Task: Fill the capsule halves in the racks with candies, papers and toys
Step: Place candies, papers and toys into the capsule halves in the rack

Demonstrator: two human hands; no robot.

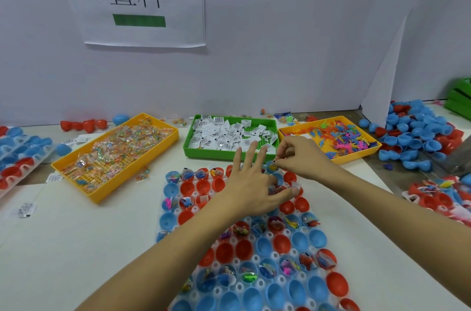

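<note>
A clear rack (254, 242) of red and blue capsule halves (265, 247) is lying on the white table (76, 247) directly in front of a person, running from the near edge up toward three supply trays; some cups are already holding candies, folded papers and small toys, while others are sitting bare. The left hand (251, 183) is reaching over the far end of the rack with its fingers spread and straight, the thumb lying near a paper-filled cup on the rack's right side. The right hand (298, 158) is hovering just beyond it, its curled fingertips pinching a small item (274, 163) above a blue half at the rack's far right corner; what the item is cannot be told. Behind the rack, a yellow tray (114, 155) at left is holding wrapped candies, a green tray (229, 135) in the middle is holding white paper slips, and a second yellow tray (331, 137) at right is holding bright plastic toys. Loose blue and red halves are lying heaped at far right (418, 137), and another loaded rack (17, 158) is sitting at the left edge. A paper sign (137, 0) with printed characters is hanging on the white wall behind.
</note>
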